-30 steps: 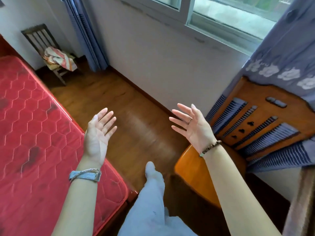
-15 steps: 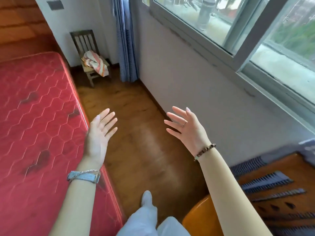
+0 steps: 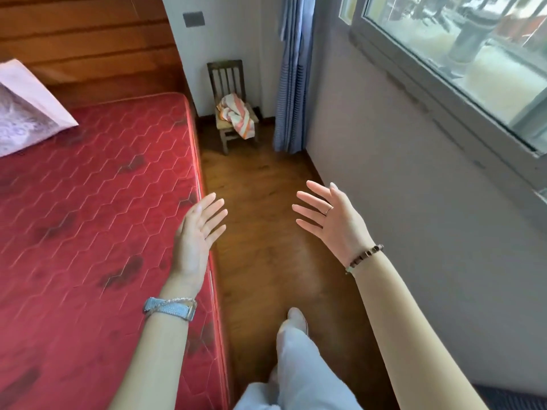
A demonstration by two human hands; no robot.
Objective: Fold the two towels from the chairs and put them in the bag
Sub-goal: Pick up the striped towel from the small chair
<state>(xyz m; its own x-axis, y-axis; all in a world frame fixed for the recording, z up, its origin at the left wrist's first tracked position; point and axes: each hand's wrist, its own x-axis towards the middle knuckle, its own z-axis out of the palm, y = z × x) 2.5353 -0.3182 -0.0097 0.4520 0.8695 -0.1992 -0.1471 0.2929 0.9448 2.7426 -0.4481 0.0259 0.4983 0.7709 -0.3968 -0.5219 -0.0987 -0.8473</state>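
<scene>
the towel (image 3: 236, 115) is seen crumpled on the chair (image 3: 229, 93) straight ahead, well apart from both hands; the left hand (image 3: 195, 238) and right hand (image 3: 334, 223) are spread empty, neither clearly nearer.

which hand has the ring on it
The right hand: a thin ring sits on one finger and a bead bracelet on its wrist. The left hand has no ring, only a silvery watch.

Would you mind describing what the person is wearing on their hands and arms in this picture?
Both forearms are bare, with no sleeves in view. The left hand has a silvery-blue watch on its wrist, alongside a thin silver chain. The right hand wears a slim ring on one finger and a bracelet of dark brown beads on its wrist, with a pale green bead at one end.
</scene>
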